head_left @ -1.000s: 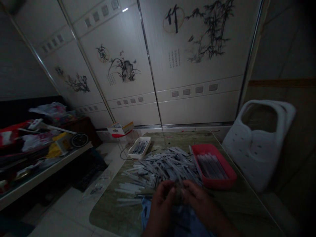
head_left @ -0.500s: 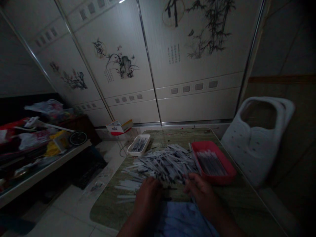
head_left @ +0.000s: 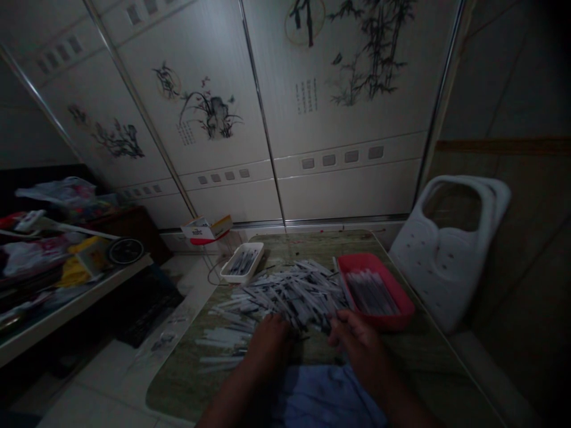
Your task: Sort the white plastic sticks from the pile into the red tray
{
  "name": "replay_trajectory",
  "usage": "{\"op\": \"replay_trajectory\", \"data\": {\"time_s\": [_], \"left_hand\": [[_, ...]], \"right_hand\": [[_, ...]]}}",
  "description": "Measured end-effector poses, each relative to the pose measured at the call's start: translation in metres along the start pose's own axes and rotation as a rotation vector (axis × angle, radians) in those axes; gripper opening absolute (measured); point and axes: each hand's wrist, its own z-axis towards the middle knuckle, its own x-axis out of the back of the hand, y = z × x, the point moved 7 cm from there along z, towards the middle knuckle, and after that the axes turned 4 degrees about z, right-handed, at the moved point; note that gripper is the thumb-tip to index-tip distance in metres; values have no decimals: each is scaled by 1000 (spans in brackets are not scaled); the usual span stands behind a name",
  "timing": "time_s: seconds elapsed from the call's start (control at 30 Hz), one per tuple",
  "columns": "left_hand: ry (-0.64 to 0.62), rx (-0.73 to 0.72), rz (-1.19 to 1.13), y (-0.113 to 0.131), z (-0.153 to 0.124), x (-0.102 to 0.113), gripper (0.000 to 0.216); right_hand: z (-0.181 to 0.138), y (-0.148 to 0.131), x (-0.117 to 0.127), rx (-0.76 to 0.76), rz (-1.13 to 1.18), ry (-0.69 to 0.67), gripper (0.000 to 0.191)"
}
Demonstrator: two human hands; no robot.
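Observation:
A loose pile of slim, pale sticks with dark parts (head_left: pixel 297 291), which look like pens or pen refills, lies on the greenish table (head_left: pixel 178 380). At the pile's near left edge is my left hand (head_left: pixel 270 342), its fingers curled down; anything in them is hidden. My right hand (head_left: pixel 357 339) is closed in a pinch at the near right side, by the red tray (head_left: pixel 404 297). What it pinches is too dark to make out. Similar sticks (head_left: pixel 372 291) lie lined up inside that tray.
A white tray (head_left: pixel 241 276) with dark slim pieces sits at the table's far left. Blue cloth (head_left: pixel 321 392) lies at the near edge. Behind it all stand a small box (head_left: pixel 207 227) on a red stool, a white folding chair (head_left: pixel 446 261) and sliding doors (head_left: pixel 348 196).
The whole view has shifted, so the table and trays appear slightly further left. Both hands stay beside the pile with small finger movements; the right fingers remain pinched.

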Motion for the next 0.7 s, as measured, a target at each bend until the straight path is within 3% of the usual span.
{"op": "replay_trajectory", "data": {"time_s": [0.1,0.2,0.33,0.5,0.7], "left_hand": [[9,-44,-3,3,-3,4,14],[97,-36,-116,0,-12,14,16],[251,43,-586,-12,-24,29,16],[350,223,-1194,-21,-30,30,50],[415,356,-1677,-16,-27,19,40]], "right_hand": [[0,3,2,-15,11,25,35],[1,6,2,-23,5,12,38],[-1,6,0,-29,-13,-7,38],[-4,7,-13,-48,-52,-93,35],[-13,0,-29,46,-201,-274,27]]}}
